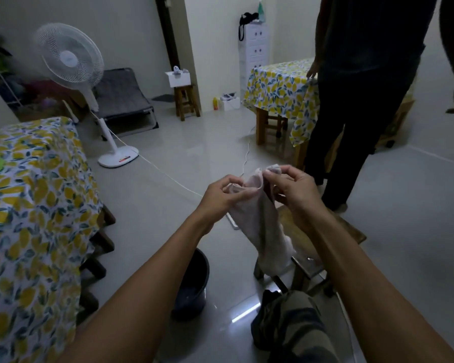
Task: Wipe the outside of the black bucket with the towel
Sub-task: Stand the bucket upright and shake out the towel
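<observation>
A pale towel (260, 226) hangs in the air in front of me, held by its top edge. My left hand (222, 196) pinches the towel's left corner and my right hand (291, 191) pinches the right corner, fingers closed on the cloth. The black bucket (194, 284) stands on the tiled floor below my left forearm, which hides part of its rim. Both hands are well above the bucket and not touching it.
A table with a lemon-print cloth (32, 205) is close on my left. A wooden stool (320, 258) stands under the towel. A standing person (357, 100) is ahead on the right beside a second table (278, 87). A white fan (71, 58) and its cord (168, 176) cross the floor.
</observation>
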A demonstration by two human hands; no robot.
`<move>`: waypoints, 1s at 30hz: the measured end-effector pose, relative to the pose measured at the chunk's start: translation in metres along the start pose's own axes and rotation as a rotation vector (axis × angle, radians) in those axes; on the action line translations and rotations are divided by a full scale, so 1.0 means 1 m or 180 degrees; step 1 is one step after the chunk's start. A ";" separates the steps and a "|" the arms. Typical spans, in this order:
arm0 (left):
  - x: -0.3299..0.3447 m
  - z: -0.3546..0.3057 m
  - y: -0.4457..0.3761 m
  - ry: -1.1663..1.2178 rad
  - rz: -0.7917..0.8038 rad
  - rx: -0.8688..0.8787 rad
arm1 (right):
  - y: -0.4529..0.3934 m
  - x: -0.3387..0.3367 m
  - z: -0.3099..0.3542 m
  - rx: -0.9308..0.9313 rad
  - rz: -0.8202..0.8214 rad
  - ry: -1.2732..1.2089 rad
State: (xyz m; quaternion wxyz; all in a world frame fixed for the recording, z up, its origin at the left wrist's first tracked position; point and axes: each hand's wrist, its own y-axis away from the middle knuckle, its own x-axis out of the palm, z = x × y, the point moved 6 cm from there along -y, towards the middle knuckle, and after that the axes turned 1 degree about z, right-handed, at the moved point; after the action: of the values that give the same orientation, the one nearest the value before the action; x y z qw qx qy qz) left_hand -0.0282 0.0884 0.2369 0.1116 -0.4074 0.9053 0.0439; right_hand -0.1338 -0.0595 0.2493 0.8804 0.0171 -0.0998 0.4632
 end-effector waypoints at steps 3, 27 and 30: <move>0.003 0.000 -0.005 -0.0108 0.0106 0.0194 | -0.001 -0.014 0.000 -0.0086 -0.0117 0.0250; -0.017 0.021 -0.040 -0.2073 -0.0464 0.0510 | 0.005 -0.105 0.024 -0.0546 -0.1381 0.0362; -0.024 0.025 -0.050 -0.1711 -0.0513 0.0337 | 0.014 -0.127 0.021 -0.0517 -0.1593 0.0502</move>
State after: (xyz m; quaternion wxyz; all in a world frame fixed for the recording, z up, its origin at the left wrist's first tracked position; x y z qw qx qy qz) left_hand 0.0290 0.0764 0.2186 0.3719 -0.4455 0.8090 0.0940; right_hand -0.2190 -0.1570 0.2445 0.9711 -0.0656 -0.0605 0.2216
